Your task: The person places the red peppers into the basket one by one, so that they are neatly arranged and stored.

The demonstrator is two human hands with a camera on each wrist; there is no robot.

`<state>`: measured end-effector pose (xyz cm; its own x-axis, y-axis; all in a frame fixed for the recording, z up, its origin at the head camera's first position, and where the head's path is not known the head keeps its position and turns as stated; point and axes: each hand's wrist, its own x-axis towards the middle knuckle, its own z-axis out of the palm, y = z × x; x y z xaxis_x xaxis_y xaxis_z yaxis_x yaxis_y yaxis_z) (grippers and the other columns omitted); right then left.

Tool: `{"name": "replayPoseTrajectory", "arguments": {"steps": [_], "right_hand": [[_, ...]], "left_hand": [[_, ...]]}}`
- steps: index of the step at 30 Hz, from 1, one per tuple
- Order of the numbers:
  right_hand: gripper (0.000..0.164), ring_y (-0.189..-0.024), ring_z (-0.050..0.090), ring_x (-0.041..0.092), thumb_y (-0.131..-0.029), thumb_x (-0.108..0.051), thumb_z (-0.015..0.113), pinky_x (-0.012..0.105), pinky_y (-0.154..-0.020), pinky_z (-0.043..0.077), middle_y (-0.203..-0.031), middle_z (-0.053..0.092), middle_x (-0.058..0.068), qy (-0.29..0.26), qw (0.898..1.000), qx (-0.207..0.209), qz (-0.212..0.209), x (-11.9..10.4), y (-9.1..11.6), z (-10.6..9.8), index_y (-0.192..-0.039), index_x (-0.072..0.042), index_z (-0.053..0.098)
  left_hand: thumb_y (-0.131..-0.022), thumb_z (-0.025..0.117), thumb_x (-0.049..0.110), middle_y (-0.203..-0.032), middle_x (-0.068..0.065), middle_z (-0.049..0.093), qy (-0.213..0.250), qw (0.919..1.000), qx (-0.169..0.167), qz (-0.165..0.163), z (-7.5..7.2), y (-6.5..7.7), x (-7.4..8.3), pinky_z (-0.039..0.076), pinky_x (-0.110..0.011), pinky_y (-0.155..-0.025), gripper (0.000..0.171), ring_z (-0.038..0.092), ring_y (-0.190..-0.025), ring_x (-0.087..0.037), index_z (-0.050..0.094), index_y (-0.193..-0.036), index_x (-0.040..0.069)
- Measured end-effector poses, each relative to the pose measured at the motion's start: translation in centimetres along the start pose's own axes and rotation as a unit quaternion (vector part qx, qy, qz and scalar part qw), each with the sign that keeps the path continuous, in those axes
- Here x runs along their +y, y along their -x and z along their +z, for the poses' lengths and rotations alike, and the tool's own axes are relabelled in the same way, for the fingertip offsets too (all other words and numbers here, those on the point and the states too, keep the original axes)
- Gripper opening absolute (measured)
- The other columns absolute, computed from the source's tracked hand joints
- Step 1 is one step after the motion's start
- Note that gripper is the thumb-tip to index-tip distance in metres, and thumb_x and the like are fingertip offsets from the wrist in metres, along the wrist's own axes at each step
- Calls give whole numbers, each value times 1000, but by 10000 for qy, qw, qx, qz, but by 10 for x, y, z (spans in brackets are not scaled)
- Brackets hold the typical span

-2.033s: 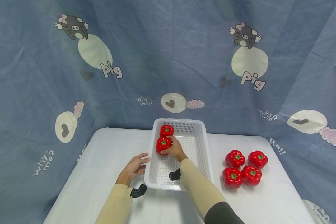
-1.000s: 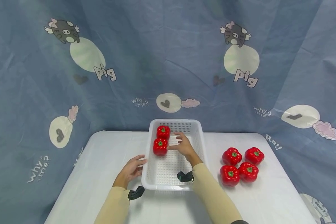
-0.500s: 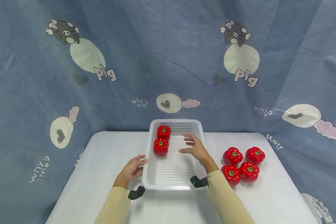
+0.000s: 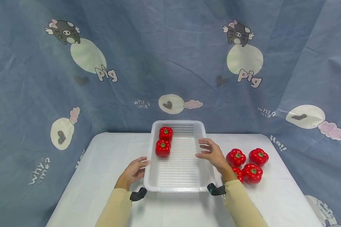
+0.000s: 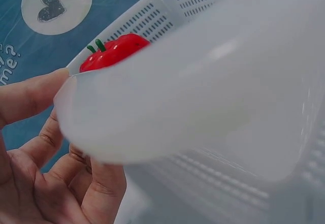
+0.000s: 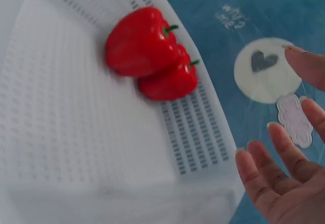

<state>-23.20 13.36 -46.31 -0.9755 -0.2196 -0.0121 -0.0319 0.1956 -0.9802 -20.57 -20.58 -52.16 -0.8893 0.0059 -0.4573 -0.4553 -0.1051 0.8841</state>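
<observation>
Two red bell peppers sit one behind the other along the left side of the white plastic basket (image 4: 179, 189): a back pepper (image 4: 166, 133) and a front pepper (image 4: 163, 148). My left hand (image 4: 133, 170) rests at the basket's left wall, relaxed fingertips touching the rim. With fingers spread and nothing between them, my right hand (image 4: 214, 155) hovers over the basket's right side. In the right wrist view its fingers (image 6: 289, 153) are apart from the peppers. Several more red bell peppers (image 4: 252, 173) stand in a group right of the basket; my right forearm partly covers one pepper (image 4: 237, 173).
The basket stands on a white-covered table (image 4: 108, 151). Behind it hangs a blue cloth (image 4: 136, 56) printed with pigs and lettering. Black wrist cameras sit on both wrists.
My right hand let go of the front pepper in the basket and moved right, away from it, to the basket's right side. My left hand has stayed at the left wall.
</observation>
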Motion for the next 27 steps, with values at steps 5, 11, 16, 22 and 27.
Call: {"name": "replayPoseTrajectory", "arguments": {"steps": [5, 11, 16, 22, 27], "right_hand": [[59, -130, 43, 39, -83, -1, 72, 49, -105, 42, -140, 45, 18, -191, 9998, 105, -42, 4, 6, -12, -136, -4, 45], [57, -128, 46, 36, -85, -1, 70, 45, -103, 44, -139, 47, 20, -205, 9985, 485, -113, 10, 15, -26, -136, -3, 46], [60, -129, 47, 32, -84, -10, 74, 41, -105, 41, -139, 49, 17, -31, 9962, 874, -48, 13, 25, -39, -136, -4, 46], [64, -128, 47, 24, -84, -22, 76, 23, -98, 46, -141, 48, 13, 3, 9921, 1246, 162, 17, 40, -57, -138, -8, 44], [62, -127, 46, 22, -86, -21, 74, 11, -85, 49, -138, 48, 9, -47, 9854, 1683, 248, 21, 52, -69, -140, -11, 43]], "left_hand": [[-92, 64, 15, -124, -19, 59, -2, 10000, 2, 18, 0, 0, 0, 58, -41, -81, 42, 65, -96, -26, 54, -129, 1], [-92, 65, 17, -127, -22, 56, -46, 10000, -3, 57, 1, 1, 0, 57, -41, -83, 44, 64, -100, -28, 53, -130, -1], [-91, 65, 18, -128, -21, 56, -26, 10000, -22, 51, 1, 0, 0, 57, -41, -84, 45, 64, -101, -28, 53, -130, 0], [-91, 66, 18, -128, -21, 57, -5, 10000, -23, 67, 1, 0, -1, 57, -41, -84, 44, 64, -102, -28, 54, -130, 1], [-91, 65, 17, -126, -20, 58, -25, 10000, 0, 80, 0, 1, -1, 57, -41, -82, 44, 65, -100, -27, 53, -130, 0]]}}
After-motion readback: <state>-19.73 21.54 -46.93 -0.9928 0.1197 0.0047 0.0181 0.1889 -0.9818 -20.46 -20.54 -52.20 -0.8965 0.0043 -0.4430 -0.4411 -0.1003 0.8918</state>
